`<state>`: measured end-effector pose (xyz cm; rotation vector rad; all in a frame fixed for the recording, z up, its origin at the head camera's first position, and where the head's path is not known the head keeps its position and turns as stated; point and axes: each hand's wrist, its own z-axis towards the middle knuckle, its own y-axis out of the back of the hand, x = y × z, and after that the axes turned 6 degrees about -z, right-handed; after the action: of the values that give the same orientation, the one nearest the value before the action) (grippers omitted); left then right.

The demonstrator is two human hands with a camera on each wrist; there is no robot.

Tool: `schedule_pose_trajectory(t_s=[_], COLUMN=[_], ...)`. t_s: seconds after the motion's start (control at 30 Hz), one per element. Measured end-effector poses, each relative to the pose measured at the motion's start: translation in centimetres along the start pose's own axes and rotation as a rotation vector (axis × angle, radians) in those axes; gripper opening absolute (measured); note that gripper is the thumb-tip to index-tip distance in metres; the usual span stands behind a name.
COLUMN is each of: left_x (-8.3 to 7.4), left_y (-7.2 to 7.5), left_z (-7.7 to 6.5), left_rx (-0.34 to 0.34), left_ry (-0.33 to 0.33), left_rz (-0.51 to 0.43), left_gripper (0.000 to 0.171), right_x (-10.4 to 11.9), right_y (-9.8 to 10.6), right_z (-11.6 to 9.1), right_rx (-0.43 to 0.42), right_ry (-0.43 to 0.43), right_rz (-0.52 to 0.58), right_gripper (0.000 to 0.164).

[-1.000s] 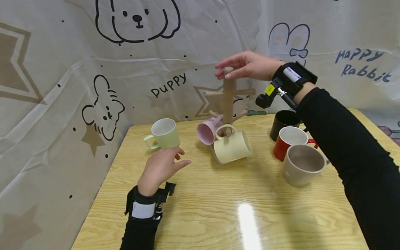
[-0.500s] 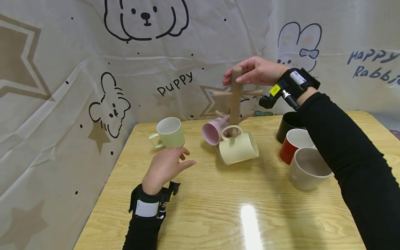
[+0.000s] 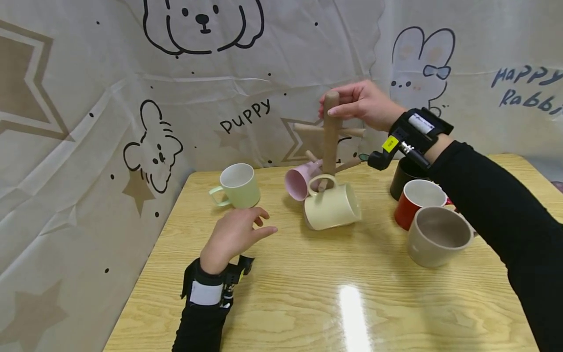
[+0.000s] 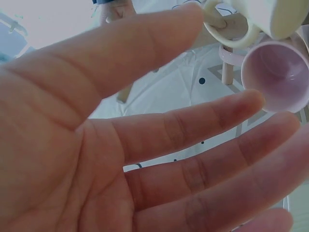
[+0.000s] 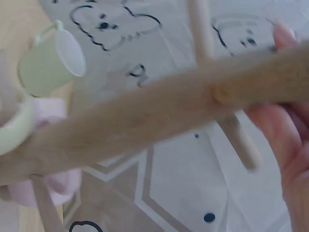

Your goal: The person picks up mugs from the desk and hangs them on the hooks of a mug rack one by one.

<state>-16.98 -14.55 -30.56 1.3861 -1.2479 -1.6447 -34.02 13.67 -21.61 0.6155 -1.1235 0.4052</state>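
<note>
1. The wooden mug stand (image 3: 331, 142) is on the far part of the bench (image 3: 299, 298), near the middle. Its post points up, and pegs stick out from its sides. Its foot is hidden.
2. The right hand (image 3: 367, 105) holds the top of the post. Its grip is clamped there, with the thumb on the near side and fingers on the far side.
3. A yellow mug (image 3: 332, 209) hangs on the near side of the stand. A peg goes through its handle, and the mug leans with its mouth to the right.
4. A pink mug (image 3: 298, 183) leans just left of the post, mouth to the left and near.
5. The left hand (image 3: 233, 239) holds nothing. Its grip is loose, with thumb and fingers apart.
6. A green mug (image 3: 244, 191) stands upright just past the left hand, handle to the left. It is hard to tell if they touch.
7. On the right, three mugs stand upright: a black mug (image 3: 402, 180) far back, a red mug (image 3: 405, 213) between, and a beige mug (image 3: 426, 249) nearest.
8. Behind everything hangs a pale cloth (image 3: 206, 142) with animal drawings.
</note>
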Motion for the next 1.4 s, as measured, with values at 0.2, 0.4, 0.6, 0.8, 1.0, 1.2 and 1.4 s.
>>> schedule_pose_trajectory(t_s=[0.2, 0.4, 0.6, 0.8, 1.0, 1.2, 1.4], left_x=[0.0, 0.0, -0.2, -0.3, -0.3, -0.3, -0.2], left_y=[0.1, 0.2, 0.2, 0.2, 0.1, 0.0, -0.1], left_z=[-0.1, -0.2, -0.1, -0.1, -0.1, -0.1, -0.1], left_rx=[0.014, 0.018, 0.013, 0.022, 0.026, 0.026, 0.021], left_ry=[0.001, -0.001, -0.011, -0.003, 0.003, 0.005, -0.009], left_rz=[-0.012, -0.019, -0.017, -0.019, -0.019, -0.020, -0.028], left_gripper=[0.039, 0.040, 0.039, 0.039, 0.039, 0.039, 0.038], right_x=[0.7, 1.3, 2.3, 2.8, 3.3, 3.2, 2.9], right_y=[-2.4, -3.8, -3.7, -3.5, -3.9, -4.6, -4.9], right_z=[-0.6, -1.0, -1.4, -1.4, -1.1, -0.8, -0.7], right_rx=[-0.289, -0.481, -0.550, -0.586, -0.587, -0.611, -0.644], right_ry=[-0.057, -0.125, -0.212, -0.218, -0.273, -0.254, -0.221], right_rz=[-0.239, -0.493, -0.643, -0.803, -0.865, -0.927, -0.979], right_gripper=[0.022, 0.032, 0.038, 0.037, 0.037, 0.035, 0.036])
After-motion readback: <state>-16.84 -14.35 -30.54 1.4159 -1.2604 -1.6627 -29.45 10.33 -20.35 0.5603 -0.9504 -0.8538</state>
